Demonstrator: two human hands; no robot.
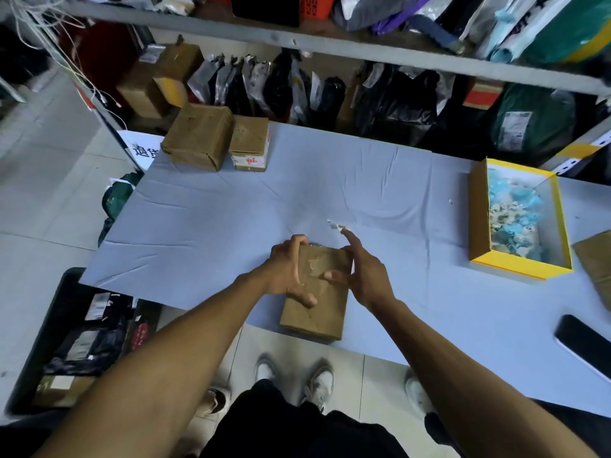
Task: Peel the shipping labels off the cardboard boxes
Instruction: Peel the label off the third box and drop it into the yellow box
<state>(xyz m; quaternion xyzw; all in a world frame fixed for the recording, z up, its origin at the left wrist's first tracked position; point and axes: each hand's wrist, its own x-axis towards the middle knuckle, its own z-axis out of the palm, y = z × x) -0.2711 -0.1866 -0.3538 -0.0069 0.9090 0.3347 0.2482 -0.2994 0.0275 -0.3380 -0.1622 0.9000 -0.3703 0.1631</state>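
A brown cardboard box (315, 312) stands at the near edge of the blue-grey table (231, 219). My left hand (289, 271) grips its left side, thumb across the top face. My right hand (358, 272) rests on its right side, thumb on the torn label residue (314, 267), forefinger lifted with a small scrap of label (337, 225) stuck at its tip. Two more cardboard boxes stand at the far left of the table: a larger one (198, 137) and a smaller one (249, 143) with a white label on its front.
A yellow-rimmed open box (519, 219) holding several blue and white scraps sits at the right. Another cardboard piece (595, 262) and a black phone (585, 342) lie at the right edge. Shelves of parcels stand behind; a black crate (76, 338) is on the floor, left.
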